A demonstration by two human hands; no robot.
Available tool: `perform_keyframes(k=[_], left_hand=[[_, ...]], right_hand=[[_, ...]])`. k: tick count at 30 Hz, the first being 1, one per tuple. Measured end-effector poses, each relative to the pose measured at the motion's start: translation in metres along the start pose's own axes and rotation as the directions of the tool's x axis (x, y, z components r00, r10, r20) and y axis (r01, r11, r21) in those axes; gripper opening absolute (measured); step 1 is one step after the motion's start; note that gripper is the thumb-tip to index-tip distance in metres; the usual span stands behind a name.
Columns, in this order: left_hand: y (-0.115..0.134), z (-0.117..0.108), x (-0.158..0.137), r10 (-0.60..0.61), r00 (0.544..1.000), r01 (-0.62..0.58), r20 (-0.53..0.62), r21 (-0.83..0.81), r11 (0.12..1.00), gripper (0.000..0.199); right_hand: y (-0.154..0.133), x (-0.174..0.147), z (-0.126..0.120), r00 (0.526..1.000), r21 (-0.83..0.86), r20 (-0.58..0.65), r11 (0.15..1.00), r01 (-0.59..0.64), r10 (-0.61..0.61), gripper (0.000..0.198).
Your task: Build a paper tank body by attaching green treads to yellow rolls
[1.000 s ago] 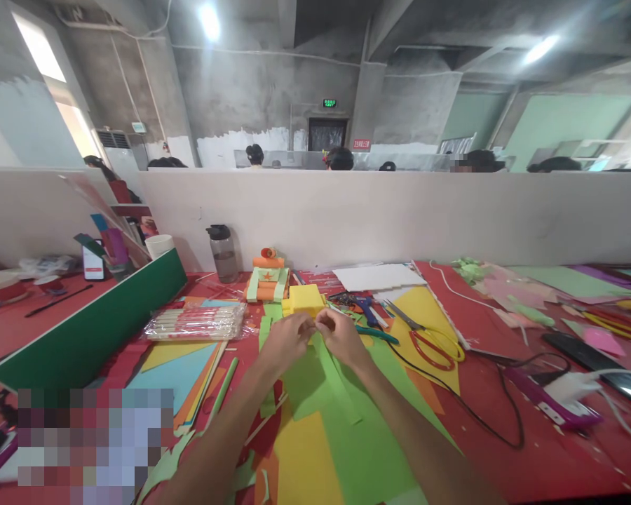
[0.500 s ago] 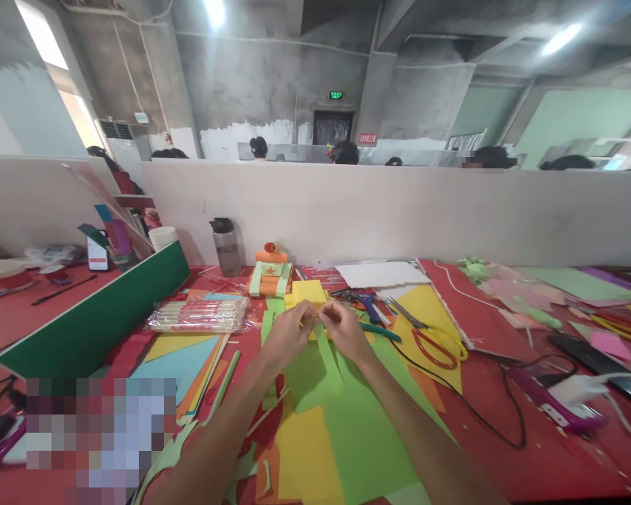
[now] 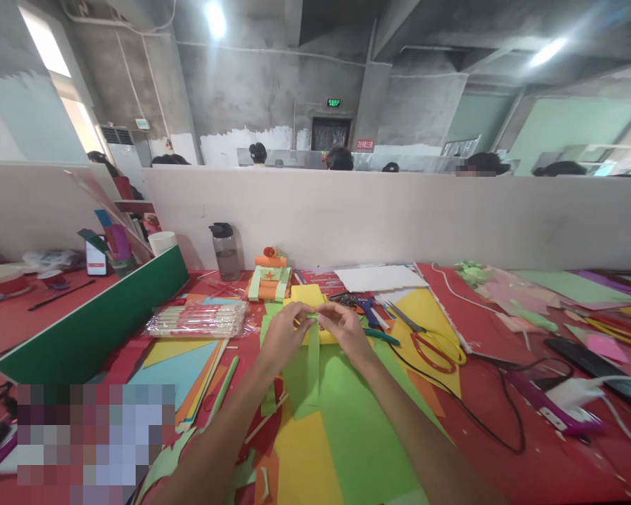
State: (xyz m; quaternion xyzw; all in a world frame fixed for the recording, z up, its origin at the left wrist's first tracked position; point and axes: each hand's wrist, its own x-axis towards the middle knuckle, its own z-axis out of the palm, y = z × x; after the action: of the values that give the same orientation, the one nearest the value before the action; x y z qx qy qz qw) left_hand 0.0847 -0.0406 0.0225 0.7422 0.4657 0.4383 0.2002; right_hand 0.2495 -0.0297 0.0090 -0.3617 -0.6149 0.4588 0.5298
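Observation:
My left hand (image 3: 289, 333) and my right hand (image 3: 344, 331) meet at the middle of the desk, fingertips pinched close together. Between them is the upper end of a green paper strip (image 3: 314, 365), which hangs down over the green sheet (image 3: 368, 414). Both hands are closed on this strip. Just behind the fingers sits a folded yellow paper piece (image 3: 306, 294), partly hidden by them. An orange and green paper model with a star (image 3: 270, 277) stands further back. The fingertips cover the exact spot of the grip.
Right of my hands lie scissors (image 3: 425, 337) on yellow paper, a blue glue gun (image 3: 369, 312) and a black cable. On the left are wrapped sticks (image 3: 197, 319), a green board (image 3: 99, 315) and a water bottle (image 3: 225, 252). A white partition (image 3: 389, 217) runs along the back.
The green strip's hanging end has swung left and now hangs nearly straight down. Both hands remain together at nearly the same place.

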Motion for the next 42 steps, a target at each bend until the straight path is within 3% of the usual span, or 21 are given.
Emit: perform_keyframes(k=[9,15,23,35,42], left_hand=[[0.0033,-0.0021,0.0008,-0.111,0.994,0.113,0.021,-0.137,0.984,0.022],[0.0026,-0.0026,0.0002,-0.110,0.991,0.124,0.071,-0.230,0.965,0.027],[-0.0016,0.0001,0.0001,-0.152,0.986,0.165,0.066,-0.294,0.942,0.023],[-0.0011,-0.0014,0.0007,-0.169,0.982,0.186,0.081,-0.310,0.933,0.019],[0.0023,-0.0025,0.0000,-0.164,0.982,0.185,0.092,-0.318,0.930,0.019]], right_hand=[[-0.0056,-0.0023,0.0016,0.998,-0.074,-0.001,0.996,0.056,-0.056,0.021],[-0.0025,0.0000,-0.0006,0.996,-0.138,-0.011,0.986,0.089,-0.091,0.019],[0.0024,0.0011,-0.0019,0.994,-0.097,-0.038,0.991,0.097,-0.101,0.020],[-0.0026,0.0003,-0.0003,0.998,-0.073,-0.039,0.997,0.036,-0.039,0.028],[-0.0014,0.0000,-0.0012,0.998,-0.081,-0.022,0.995,0.058,-0.060,0.022]])
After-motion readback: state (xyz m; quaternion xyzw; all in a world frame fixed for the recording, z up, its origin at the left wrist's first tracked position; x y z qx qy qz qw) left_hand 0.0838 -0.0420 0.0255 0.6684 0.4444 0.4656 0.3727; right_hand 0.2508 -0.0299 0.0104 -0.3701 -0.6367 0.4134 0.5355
